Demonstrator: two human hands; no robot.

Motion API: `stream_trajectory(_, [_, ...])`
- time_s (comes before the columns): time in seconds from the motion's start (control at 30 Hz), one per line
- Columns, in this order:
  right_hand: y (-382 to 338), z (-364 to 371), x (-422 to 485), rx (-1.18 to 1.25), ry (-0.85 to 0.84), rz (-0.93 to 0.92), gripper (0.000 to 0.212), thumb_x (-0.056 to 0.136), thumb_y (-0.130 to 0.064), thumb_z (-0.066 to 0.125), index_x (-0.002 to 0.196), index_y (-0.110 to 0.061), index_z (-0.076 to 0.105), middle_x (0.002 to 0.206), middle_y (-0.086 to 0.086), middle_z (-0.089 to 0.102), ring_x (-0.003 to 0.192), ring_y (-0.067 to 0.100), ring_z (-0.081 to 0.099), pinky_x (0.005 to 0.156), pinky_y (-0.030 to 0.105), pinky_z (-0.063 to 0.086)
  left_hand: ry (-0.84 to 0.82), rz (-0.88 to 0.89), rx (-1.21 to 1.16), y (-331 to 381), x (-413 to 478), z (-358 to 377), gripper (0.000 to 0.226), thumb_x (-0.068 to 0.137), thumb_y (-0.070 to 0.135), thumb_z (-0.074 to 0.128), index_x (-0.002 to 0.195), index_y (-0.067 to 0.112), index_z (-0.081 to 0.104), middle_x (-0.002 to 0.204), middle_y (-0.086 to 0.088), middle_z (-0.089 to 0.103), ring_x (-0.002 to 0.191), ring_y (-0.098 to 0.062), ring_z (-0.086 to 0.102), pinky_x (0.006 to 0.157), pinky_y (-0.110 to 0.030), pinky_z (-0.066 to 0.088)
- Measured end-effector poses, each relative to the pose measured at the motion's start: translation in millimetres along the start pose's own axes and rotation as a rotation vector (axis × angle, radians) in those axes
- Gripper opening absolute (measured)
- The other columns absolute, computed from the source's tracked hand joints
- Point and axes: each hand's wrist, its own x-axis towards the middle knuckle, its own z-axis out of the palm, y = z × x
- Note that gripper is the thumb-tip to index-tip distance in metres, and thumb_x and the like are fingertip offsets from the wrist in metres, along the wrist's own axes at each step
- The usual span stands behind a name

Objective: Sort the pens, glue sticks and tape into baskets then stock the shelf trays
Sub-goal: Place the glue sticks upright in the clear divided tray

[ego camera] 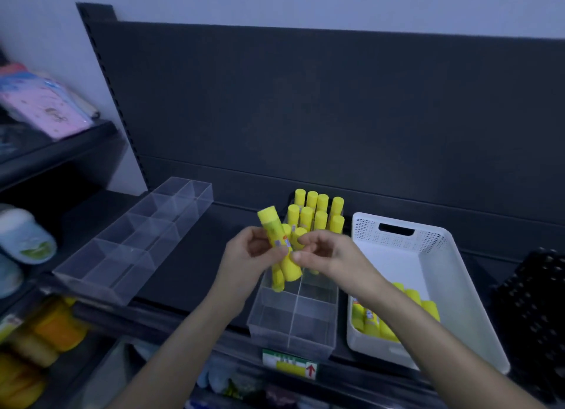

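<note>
My left hand [244, 257] grips a few yellow glue sticks [276, 243] above a clear divided shelf tray [293, 326]. Its far compartments hold several glue sticks [318, 213] standing upright; the near compartments are bare. My right hand [324, 254] pinches the lower end of one of the held sticks with thumb and fingertips. A white perforated basket [434, 274] right of the tray holds several more glue sticks [376, 320] at its near end, partly hidden by my right forearm.
A second clear divided tray [131, 240] lies to the left on the dark shelf. A black basket [538, 311] stands at the far right. A price label [290, 363] hangs on the shelf's front edge. Other goods fill the left and lower shelves.
</note>
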Motion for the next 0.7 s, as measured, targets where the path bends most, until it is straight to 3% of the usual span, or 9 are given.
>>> stream_trajectory(0.13, [5, 0, -9, 0.234, -0.073, 0.040, 0.009, 0.087, -0.003, 0.058, 0.091, -0.011, 0.059, 0.071, -0.003, 0.062, 0.064, 0.005, 0.061, 0.059, 0.019, 0.048, -0.088, -0.033, -0.087, 8, 5, 7, 0.022, 0.067, 0.004, 0.073, 0.084, 0.007, 0.061, 0.073, 0.001, 0.072, 0.071, -0.009, 0.068, 0.064, -0.019, 0.053])
stream_trajectory(0.23, [3, -8, -8, 0.275, 0.001, 0.056, 0.011, 0.086, 0.001, 0.058, 0.092, -0.008, 0.059, 0.065, 0.003, 0.061, 0.056, 0.010, 0.058, 0.052, 0.018, 0.045, -0.123, -0.049, 0.170, 3, 11, -3, 0.016, 0.071, 0.013, 0.076, 0.082, 0.014, 0.063, 0.066, 0.009, 0.067, 0.066, -0.001, 0.063, 0.065, -0.015, 0.050])
stream_trajectory(0.33, [5, -30, -5, -0.054, 0.158, 0.077, 0.014, 0.083, -0.001, 0.063, 0.093, -0.011, 0.061, 0.065, 0.002, 0.058, 0.054, 0.012, 0.053, 0.055, 0.023, 0.044, -0.150, -0.005, 0.630, -17, 10, -25, 0.007, 0.078, 0.015, 0.073, 0.077, 0.018, 0.067, 0.075, 0.008, 0.065, 0.072, -0.004, 0.059, 0.070, -0.014, 0.045])
stream_trajectory(0.43, [6, -33, 3, -0.473, 0.165, 0.072, 0.017, 0.083, -0.011, 0.065, 0.099, -0.016, 0.062, 0.071, -0.004, 0.053, 0.067, 0.015, 0.050, 0.060, 0.019, 0.040, -0.291, 0.032, 0.950, -39, 7, -36, 0.013, 0.086, 0.012, 0.058, 0.078, 0.019, 0.066, 0.083, -0.001, 0.061, 0.081, -0.014, 0.059, 0.076, -0.024, 0.046])
stream_trajectory(0.5, [6, -20, 13, -0.621, 0.150, 0.054, 0.025, 0.085, -0.014, 0.063, 0.110, -0.014, 0.062, 0.086, 0.000, 0.060, 0.081, 0.019, 0.055, 0.058, 0.014, 0.036, -0.367, 0.079, 1.108, -52, 10, -37, 0.020, 0.085, 0.012, 0.048, 0.065, 0.015, 0.049, 0.083, -0.012, 0.056, 0.082, -0.027, 0.058, 0.076, -0.037, 0.047])
stream_trajectory(0.53, [7, -12, 18, -0.674, 0.140, 0.051, 0.029, 0.086, -0.015, 0.062, 0.115, -0.012, 0.061, 0.099, 0.005, 0.063, 0.093, 0.023, 0.057, 0.064, 0.017, 0.037, -0.390, 0.087, 1.166, -56, 11, -37, 0.021, 0.085, 0.010, 0.046, 0.064, 0.008, 0.048, 0.084, -0.013, 0.054, 0.082, -0.029, 0.057, 0.076, -0.040, 0.047])
stream_trajectory(0.6, [12, 3, 30, -0.743, 0.118, 0.061, 0.034, 0.086, -0.013, 0.060, 0.119, -0.008, 0.059, 0.117, 0.011, 0.062, 0.110, 0.028, 0.055, 0.077, 0.022, 0.039, -0.403, 0.111, 1.236, -65, 11, -37, 0.022, 0.089, 0.006, 0.044, 0.077, -0.001, 0.061, 0.096, -0.012, 0.056, 0.087, -0.027, 0.058, 0.079, -0.041, 0.048])
stream_trajectory(0.7, [25, 21, 42, -0.817, 0.065, 0.087, 0.029, 0.081, -0.006, 0.057, 0.110, -0.004, 0.061, 0.116, 0.015, 0.062, 0.108, 0.031, 0.056, 0.078, 0.027, 0.042, -0.402, 0.130, 1.304, -67, 9, -35, 0.027, 0.092, 0.004, 0.042, 0.103, 0.003, 0.066, 0.113, -0.009, 0.052, 0.097, -0.027, 0.057, 0.083, -0.037, 0.048])
